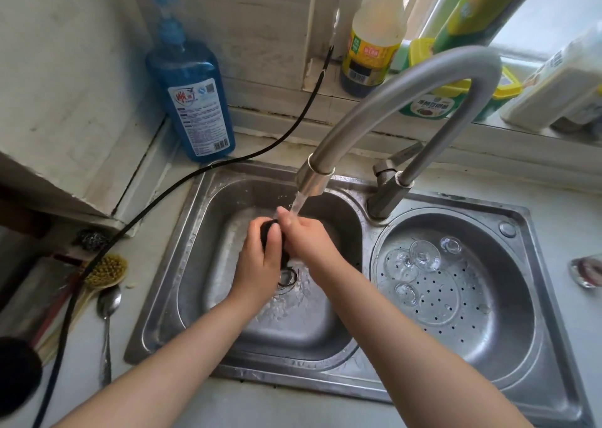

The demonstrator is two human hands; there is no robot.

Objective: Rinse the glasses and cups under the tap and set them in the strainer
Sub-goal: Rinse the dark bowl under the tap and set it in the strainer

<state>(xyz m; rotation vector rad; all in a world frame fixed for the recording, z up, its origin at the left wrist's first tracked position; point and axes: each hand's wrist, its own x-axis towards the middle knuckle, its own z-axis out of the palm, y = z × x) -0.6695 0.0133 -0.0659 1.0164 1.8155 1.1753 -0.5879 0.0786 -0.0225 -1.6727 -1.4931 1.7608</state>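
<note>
Cup (272,232) — a small dark, rounded vessel, mostly hidden — sits clasped between both hands over the left basin of the stainless steel sink (169,264). Left hand (260,258) wraps its near side; right hand (306,235) curls over its far side, the two hands pressed together. Water falls from the curved brushed-metal tap (391,101) onto the right hand's fingers. Round perforated strainer (482,297) fills the right basin and carries clear, smooth stemmed glasses (423,255) near its far-left rim. One further glass (586,273) stands on the counter beyond the sink's right edge.
</note>
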